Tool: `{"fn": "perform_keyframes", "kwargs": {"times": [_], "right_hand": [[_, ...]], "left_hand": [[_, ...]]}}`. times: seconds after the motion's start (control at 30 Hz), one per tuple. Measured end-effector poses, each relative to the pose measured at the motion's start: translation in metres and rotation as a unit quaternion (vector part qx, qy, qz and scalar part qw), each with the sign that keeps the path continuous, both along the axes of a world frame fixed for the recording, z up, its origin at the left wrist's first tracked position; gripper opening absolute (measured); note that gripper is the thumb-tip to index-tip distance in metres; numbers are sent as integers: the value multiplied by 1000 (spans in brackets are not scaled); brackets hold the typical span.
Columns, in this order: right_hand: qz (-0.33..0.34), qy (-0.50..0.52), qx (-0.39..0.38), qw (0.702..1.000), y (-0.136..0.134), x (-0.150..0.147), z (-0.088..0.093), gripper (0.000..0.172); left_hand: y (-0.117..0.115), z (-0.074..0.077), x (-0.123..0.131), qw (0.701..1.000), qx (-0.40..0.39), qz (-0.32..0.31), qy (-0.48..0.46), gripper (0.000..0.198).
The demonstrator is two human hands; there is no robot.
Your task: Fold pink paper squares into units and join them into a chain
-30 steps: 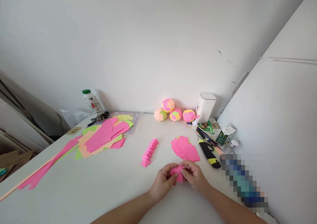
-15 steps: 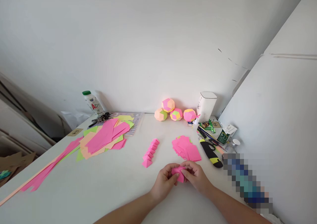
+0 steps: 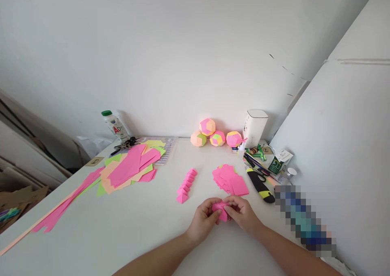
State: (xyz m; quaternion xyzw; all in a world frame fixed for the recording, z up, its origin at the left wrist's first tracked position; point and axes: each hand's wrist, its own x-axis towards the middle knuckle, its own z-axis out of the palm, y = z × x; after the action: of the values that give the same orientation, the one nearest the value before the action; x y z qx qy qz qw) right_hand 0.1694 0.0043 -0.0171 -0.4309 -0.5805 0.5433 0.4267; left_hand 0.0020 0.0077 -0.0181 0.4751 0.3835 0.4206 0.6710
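Observation:
Between both hands is a small pink paper piece (image 3: 222, 211), partly folded. My left hand (image 3: 202, 222) pinches its left side between thumb and fingers. On the opposite side, my right hand (image 3: 242, 215) is closed on the same piece, thumb on top. Some fingertips are hidden behind the paper. Just beyond the hands lies a loose pile of pink paper squares (image 3: 231, 180), with a bit of green showing beneath. To the left of the pile, a row of folded pink paper units (image 3: 187, 186) leans nested together on the white table (image 3: 137, 231).
Several multicoloured paper balls (image 3: 207, 127) rest against the wall. A white container (image 3: 256, 127), a glue bottle (image 3: 241, 151) and a black-yellow cutter (image 3: 260, 185) are at right. Coloured paper sheets (image 3: 126, 166) and a green-capped bottle (image 3: 114, 125) are at left.
The view has shifted slightly. Both hands keep their hold on the pink paper, with only small finger movement.

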Motion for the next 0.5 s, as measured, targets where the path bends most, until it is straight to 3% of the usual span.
{"fn": "perform_keyframes", "kwargs": {"times": [0.3,0.5], "right_hand": [[-6,-28,17,999,-2,-3,1,18],[6,-43,29,999,-6,-6,12,19]], "left_hand": [[-2,7,1,999,-24,15,15,45],[-2,7,2,998,-33,26,49,44]]}}
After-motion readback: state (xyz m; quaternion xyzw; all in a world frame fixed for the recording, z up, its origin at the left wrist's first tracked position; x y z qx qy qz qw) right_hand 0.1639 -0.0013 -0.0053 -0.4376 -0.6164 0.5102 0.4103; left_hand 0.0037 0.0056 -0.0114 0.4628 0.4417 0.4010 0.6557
